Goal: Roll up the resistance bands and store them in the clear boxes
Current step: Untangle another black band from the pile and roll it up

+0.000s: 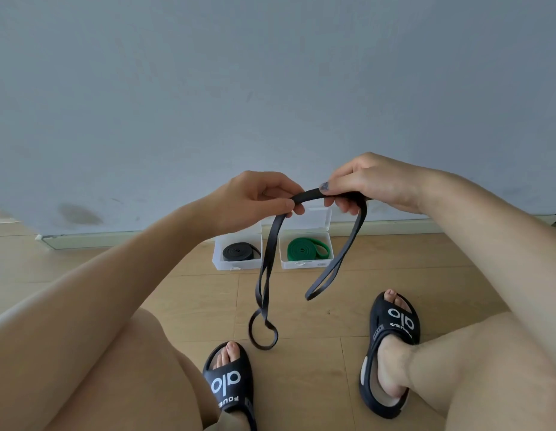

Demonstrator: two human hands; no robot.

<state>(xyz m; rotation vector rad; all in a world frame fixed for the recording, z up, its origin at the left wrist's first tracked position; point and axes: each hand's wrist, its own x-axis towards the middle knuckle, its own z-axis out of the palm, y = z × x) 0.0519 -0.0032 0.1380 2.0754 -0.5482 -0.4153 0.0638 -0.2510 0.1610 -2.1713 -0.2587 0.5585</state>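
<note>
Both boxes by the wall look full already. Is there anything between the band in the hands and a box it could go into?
No free box shows. The left box holds a rolled black band, the right box a green band. The dark band hangs unrolled from both hands, floor bare below.

A plain pale blue-grey wall (270,88) fills the far half of the scene, marked by a dark smudge (79,214) low on the left. A white skirting board (130,239) meets the light wood plank floor (301,353). Soft, even light.
</note>
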